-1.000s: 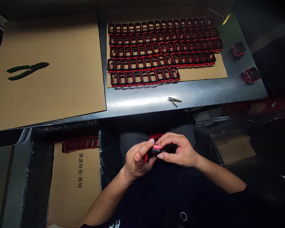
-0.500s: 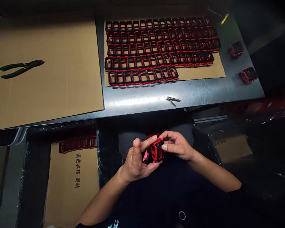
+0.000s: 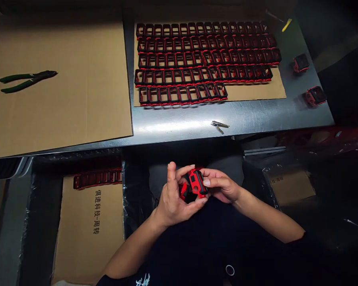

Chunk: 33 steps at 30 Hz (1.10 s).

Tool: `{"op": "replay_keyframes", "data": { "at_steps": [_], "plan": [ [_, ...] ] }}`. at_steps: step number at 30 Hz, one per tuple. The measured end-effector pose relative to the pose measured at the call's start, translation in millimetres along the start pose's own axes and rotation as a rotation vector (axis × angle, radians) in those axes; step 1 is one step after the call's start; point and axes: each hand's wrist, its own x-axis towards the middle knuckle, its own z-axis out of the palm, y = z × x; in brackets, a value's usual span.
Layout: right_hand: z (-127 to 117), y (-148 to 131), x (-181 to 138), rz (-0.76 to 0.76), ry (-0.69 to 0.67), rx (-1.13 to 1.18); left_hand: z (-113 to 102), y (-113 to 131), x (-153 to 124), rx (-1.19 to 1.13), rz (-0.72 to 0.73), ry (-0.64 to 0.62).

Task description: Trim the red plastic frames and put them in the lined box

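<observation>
Between my two hands, above my lap, is a red and black plastic frame (image 3: 197, 182) with cutouts in its red side. My left hand (image 3: 174, 198) grips it from the left between thumb and fingers, with one finger raised. A second red and black piece (image 3: 184, 190) sits in the same hand, close to the palm; its shape is partly hidden. My right hand (image 3: 223, 186) pinches the frame's right side with thumb and fingers. Rows of similar red and black frames (image 3: 183, 75) stand on a cardboard sheet (image 3: 256, 90) on the metal table.
Green-handled pliers (image 3: 30, 80) lie on a large cardboard sheet (image 3: 77, 107) at left. Small nippers (image 3: 220, 126) rest near the table's front edge. Two frames (image 3: 315, 96) stand at right near a yellow-handled tool (image 3: 286, 25). Lower left, a lined box holds cardboard (image 3: 77, 222) and red frames (image 3: 98, 178).
The frame in my hands has turned, so its red side with the cutouts now faces more toward me. Both hands keep their hold. The view has shifted slightly.
</observation>
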Motion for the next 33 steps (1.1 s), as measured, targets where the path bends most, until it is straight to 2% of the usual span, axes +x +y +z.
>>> {"op": "replay_keyframes", "data": {
  "at_steps": [2, 4, 7, 9, 12, 16, 20, 23, 28, 33],
  "plan": [
    [-0.3, 0.4, -1.1, 0.004, 0.011, 0.002, 0.9, 0.4, 0.9, 0.053, -0.025, -0.010],
    [2.2, -1.0, -2.8, -0.046, 0.077, -0.042, 2.0, -0.1, 1.5, 0.116, -0.040, -0.039],
    [11.4, -6.9, -6.9, -0.172, 0.220, -0.234, 3.3, -2.7, 2.0, 0.183, -0.039, -0.104],
    [18.8, -13.0, -11.1, -0.222, 0.266, -0.408, 3.3, -4.8, 1.5, 0.183, -0.050, -0.130],
    [25.9, -23.2, -18.8, -0.278, 0.266, -0.557, 2.7, -7.7, -2.0, 0.021, -0.100, -0.091],
    [25.8, -31.0, -26.4, -0.347, 0.320, -0.607, 4.6, -9.7, -11.0, -0.291, -0.138, 0.010],
    [27.5, -29.3, -26.4, -0.256, 0.248, -0.701, 8.5, -9.0, -15.3, -0.299, -0.140, 0.045],
    [33.2, -26.8, -23.7, -0.231, 0.233, -0.795, 8.5, -8.2, -12.2, -0.166, -0.066, 0.066],
    [41.3, -25.7, -21.4, -0.285, 0.331, -0.966, 2.9, -9.7, -4.7, 0.147, 0.206, 0.074],
    [44.6, -28.1, -24.8, -0.252, 0.332, -1.020, -2.3, -10.0, -2.7, 0.269, 0.344, 0.067]
  ]
}}
